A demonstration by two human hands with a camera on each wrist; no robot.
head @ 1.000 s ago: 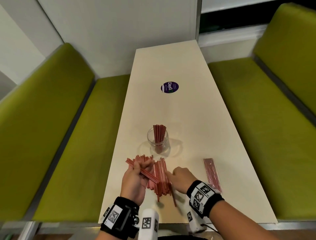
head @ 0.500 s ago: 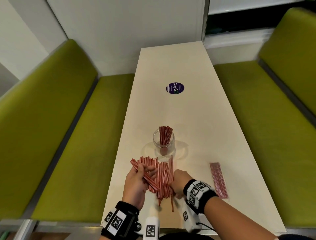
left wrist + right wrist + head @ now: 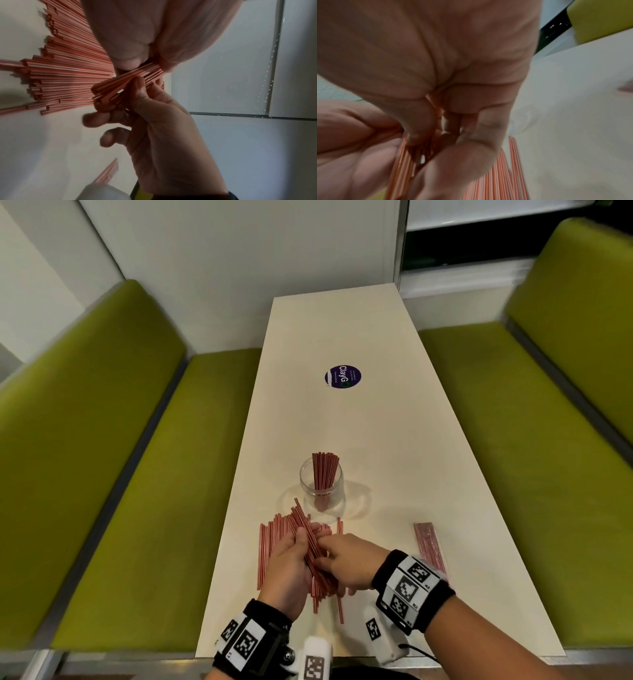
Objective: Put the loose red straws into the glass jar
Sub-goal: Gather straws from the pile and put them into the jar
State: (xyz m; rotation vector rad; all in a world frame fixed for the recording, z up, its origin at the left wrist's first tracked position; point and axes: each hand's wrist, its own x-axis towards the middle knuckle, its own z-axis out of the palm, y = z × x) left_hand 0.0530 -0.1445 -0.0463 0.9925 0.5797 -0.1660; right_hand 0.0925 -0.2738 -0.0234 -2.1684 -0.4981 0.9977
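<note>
A clear glass jar (image 3: 322,487) stands mid-table with a bunch of red straws (image 3: 324,470) upright in it. Nearer me, several loose red straws (image 3: 270,542) lie spread on the table (image 3: 394,440). My left hand (image 3: 303,546) grips a bundle of straws (image 3: 301,518) held above that pile, its far end angled toward the jar. My right hand (image 3: 325,549) pinches the same bundle from the right. In the left wrist view the bundle (image 3: 126,81) sits between the left hand's thumb (image 3: 139,86) and the right hand's fingers (image 3: 130,62). The right wrist view is blurred.
A flat packet of red straws (image 3: 430,546) lies at the right near my right wrist. A purple round sticker (image 3: 343,376) sits farther up the table. Green bench seats (image 3: 144,474) run along both sides. The table's near edge lies just below my wrists.
My right hand left the pile on the table and came up to pinch the bundle. The bundle in my left hand swung from pointing left to pointing toward the jar.
</note>
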